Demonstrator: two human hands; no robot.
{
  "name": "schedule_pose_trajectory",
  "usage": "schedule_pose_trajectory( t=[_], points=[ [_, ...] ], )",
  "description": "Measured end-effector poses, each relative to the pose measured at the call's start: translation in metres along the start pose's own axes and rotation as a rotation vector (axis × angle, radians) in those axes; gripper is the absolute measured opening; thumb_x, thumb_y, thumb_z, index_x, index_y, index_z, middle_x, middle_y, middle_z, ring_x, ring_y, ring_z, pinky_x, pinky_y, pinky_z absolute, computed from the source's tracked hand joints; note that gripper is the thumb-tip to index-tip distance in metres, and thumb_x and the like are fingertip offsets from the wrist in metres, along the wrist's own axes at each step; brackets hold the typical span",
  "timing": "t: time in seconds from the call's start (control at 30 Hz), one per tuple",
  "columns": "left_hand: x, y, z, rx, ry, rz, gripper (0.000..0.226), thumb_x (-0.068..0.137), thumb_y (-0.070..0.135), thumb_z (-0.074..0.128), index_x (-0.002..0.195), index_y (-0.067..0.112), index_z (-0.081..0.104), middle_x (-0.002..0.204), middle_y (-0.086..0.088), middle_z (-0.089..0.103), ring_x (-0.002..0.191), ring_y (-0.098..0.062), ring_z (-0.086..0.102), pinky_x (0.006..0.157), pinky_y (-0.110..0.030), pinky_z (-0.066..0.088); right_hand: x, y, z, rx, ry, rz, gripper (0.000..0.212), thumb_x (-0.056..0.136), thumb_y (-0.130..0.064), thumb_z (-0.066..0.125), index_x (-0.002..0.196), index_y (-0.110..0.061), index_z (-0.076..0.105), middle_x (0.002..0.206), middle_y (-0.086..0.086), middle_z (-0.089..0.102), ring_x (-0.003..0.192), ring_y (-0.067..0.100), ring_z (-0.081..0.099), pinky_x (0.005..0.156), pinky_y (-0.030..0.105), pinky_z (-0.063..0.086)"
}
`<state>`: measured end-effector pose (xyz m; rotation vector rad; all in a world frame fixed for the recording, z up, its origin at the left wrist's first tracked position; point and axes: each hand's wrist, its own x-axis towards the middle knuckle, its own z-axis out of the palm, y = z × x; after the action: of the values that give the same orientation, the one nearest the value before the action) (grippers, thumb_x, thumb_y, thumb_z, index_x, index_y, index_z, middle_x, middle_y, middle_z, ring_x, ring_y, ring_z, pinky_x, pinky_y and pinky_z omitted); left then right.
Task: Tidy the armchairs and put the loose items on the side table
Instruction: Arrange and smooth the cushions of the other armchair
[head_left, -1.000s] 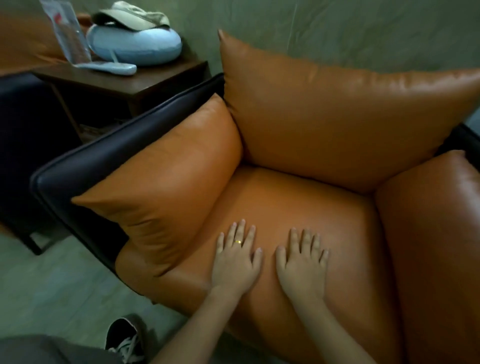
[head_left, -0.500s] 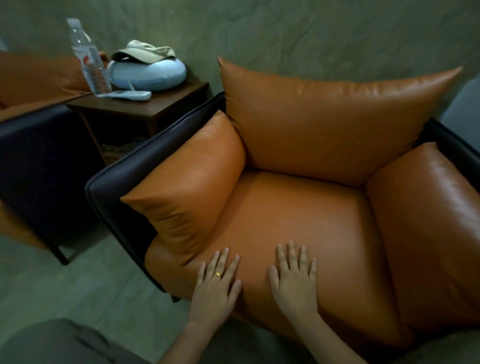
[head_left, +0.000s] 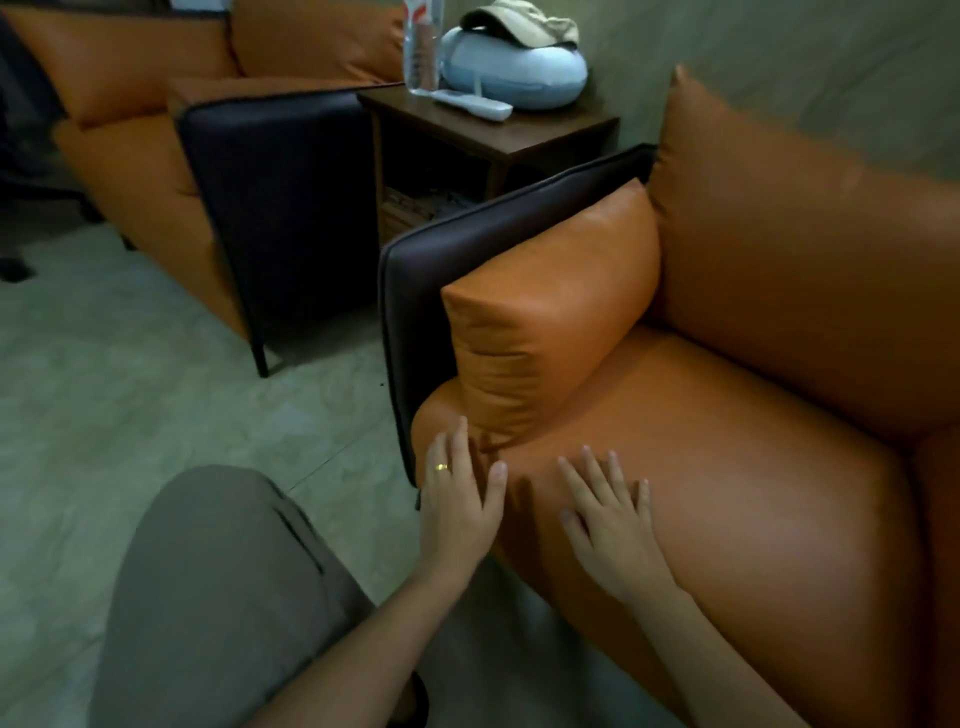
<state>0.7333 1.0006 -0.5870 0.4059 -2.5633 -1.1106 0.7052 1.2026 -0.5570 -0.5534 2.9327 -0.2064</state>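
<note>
The left hand (head_left: 457, 499) and right hand (head_left: 608, 525) lie flat on the front of the seat cushion (head_left: 727, 467), each grip wide, empty. Just beyond the nearer left hand, the arm cushion (head_left: 545, 312) runs front-to-back along the seat cushion's left edge. Past it, bottle (head_left: 423, 47) and cap (head_left: 519, 26) sit on the tabletop (head_left: 550, 132).

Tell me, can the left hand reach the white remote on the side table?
Probably not from here: the left hand rests on the seat cushion, and the remote sits beyond the armchair's dark side panel.
</note>
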Motion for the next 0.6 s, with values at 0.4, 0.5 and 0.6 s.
schedule_pose_trajectory(
  t=[0.4, 0.5, 0.6],
  points=[
    [0.062, -0.036, 0.028, -0.117, 0.147, -0.143, 0.054, 0.104, 0.052, 0.021, 0.156, 0.037, 0.023, 0.167, 0.001, 0.007, 0.154, -0.022, 0.01, 0.114, -0.053, 0.037, 0.092, -0.054, -0.028, -0.518, 0.248, -0.751, 0.061, 0.098, -0.033, 0.042, 0.157, -0.021, 0.027, 0.167, 0.007, 0.016, 0.155, 0.027, 0.008, 0.124, 0.05, 0.015],
    [0.071, -0.046, 0.038, -0.05, 0.146, 0.059, 0.049, 0.106, 0.041, 0.03, 0.153, 0.027, 0.034, 0.163, -0.003, 0.023, 0.151, -0.024, 0.019, 0.112, -0.053, 0.038, 0.096, -0.036, -0.002, -0.543, 0.196, -0.619, 0.07, 0.099, -0.048, 0.048, 0.159, -0.021, 0.023, 0.167, 0.004, 0.013, 0.156, 0.023, 0.002, 0.125, 0.045, 0.007],
    [0.086, -0.06, 0.051, -0.054, 0.157, 0.224, 0.048, 0.105, 0.032, 0.036, 0.151, 0.018, 0.038, 0.16, -0.008, 0.032, 0.149, -0.026, 0.026, 0.112, -0.057, 0.032, 0.099, -0.031, 0.008, -0.543, 0.196, -0.553, 0.078, 0.095, -0.059, 0.049, 0.158, -0.021, 0.025, 0.167, 0.001, 0.012, 0.156, 0.021, 0.003, 0.126, 0.043, 0.003]
  ],
)
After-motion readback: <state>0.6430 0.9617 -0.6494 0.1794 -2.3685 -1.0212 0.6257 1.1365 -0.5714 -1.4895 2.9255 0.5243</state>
